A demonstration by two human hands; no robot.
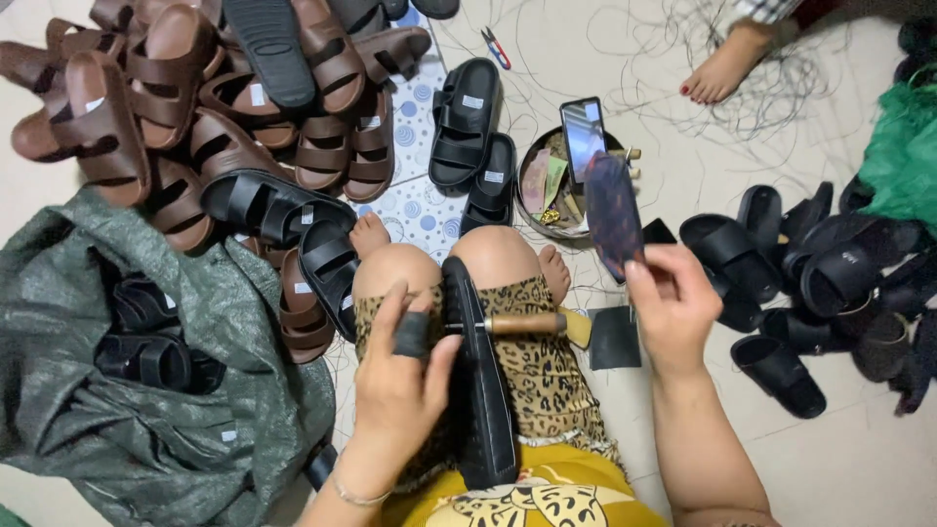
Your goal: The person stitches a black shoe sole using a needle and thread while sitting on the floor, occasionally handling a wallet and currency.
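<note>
Head view, everything placed relative to the black sandal on the lap.

Black sandal (480,390): stands on its edge, wedged between the knees, sole side facing the left hand. My guess is the knees work as a vise so it can't tip.

Left hand (400,376): pressed flat against the sandal's left side, fingers wrapped onto it, with a dark guard on one finger. So it's closed on the sandal, steadying it.

Wooden-handled tool (522,323): sticks out sideways from the sandal's upper right side, metal tip going into it. No hand is on it, so it looks parked there.

Right hand (673,303): up and to the right of the sandal, fingers pinched on a dark strap piece (613,210), held raised, probably for a look.

Round tin (566,185): on the floor beyond the sandal, past the knees, with a phone (584,132) propped on it and banknotes inside, all within easy reach.

Brown sandal pile (195,98): far left and beyond.

Grey sack (146,390): directly left, with black sandals inside.

Black sandals (820,263): loose pile to the right.

Another person's foot (727,63): far upper right, among loose threads.
</note>
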